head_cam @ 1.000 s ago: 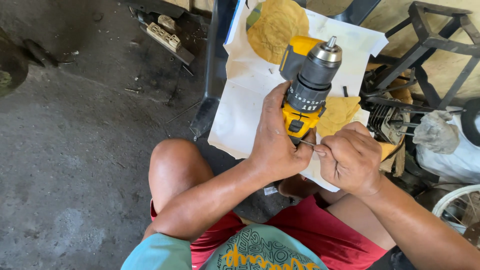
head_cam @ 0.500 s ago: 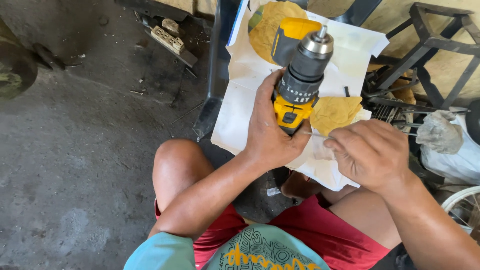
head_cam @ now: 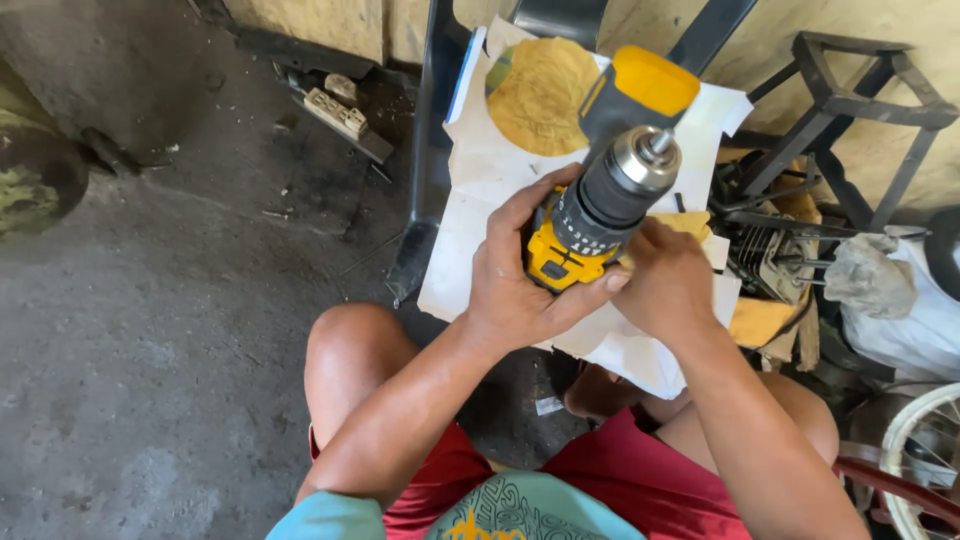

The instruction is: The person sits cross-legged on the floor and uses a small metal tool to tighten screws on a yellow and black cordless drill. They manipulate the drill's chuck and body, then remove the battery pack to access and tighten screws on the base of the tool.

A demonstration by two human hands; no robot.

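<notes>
- The left hand (head_cam: 515,290) is wrapped around the body of the yellow and black drill (head_cam: 600,205), grip clenched on it.
- The right hand (head_cam: 670,280) presses against the drill's far side, fingers curled; I cannot tell whether its grip actually closes on the tool.
- The drill is tilted with its chuck pointing up toward the camera, held above a white sheet (head_cam: 480,190).
- A round yellow disc (head_cam: 540,95) lies on the sheet beyond the drill.
- A black metal frame (head_cam: 850,110) stands to the right.
</notes>
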